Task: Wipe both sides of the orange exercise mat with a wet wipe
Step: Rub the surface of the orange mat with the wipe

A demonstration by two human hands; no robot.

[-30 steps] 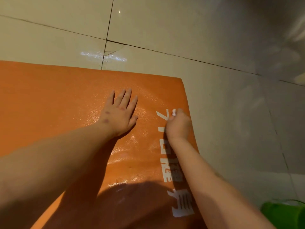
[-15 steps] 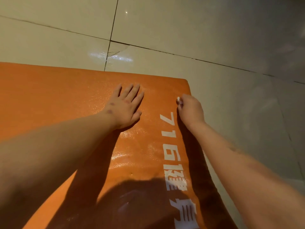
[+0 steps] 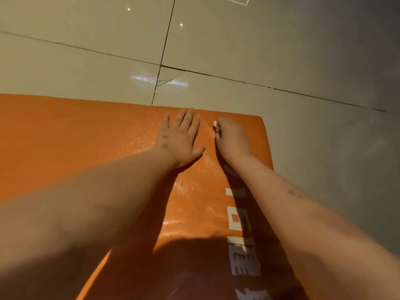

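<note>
The orange exercise mat [image 3: 75,135] lies flat on the tiled floor, with white printed characters along its right side and wet shine near the middle. My left hand [image 3: 180,138] lies flat on the mat with straight fingers, close to the far edge. Just to its right, my right hand [image 3: 232,138] is curled around a small white wet wipe [image 3: 215,123], pressing it to the mat near the far right corner. Only a bit of the wipe shows past my fingers.
Glossy beige floor tiles [image 3: 281,50] with dark grout lines surround the mat beyond its far and right edges. My shadow falls across the near part of the mat.
My right hand has slid the wipe along the mat's right side toward the far corner and then leftward, closer to my left hand. My left hand has shifted nearer the far edge.
</note>
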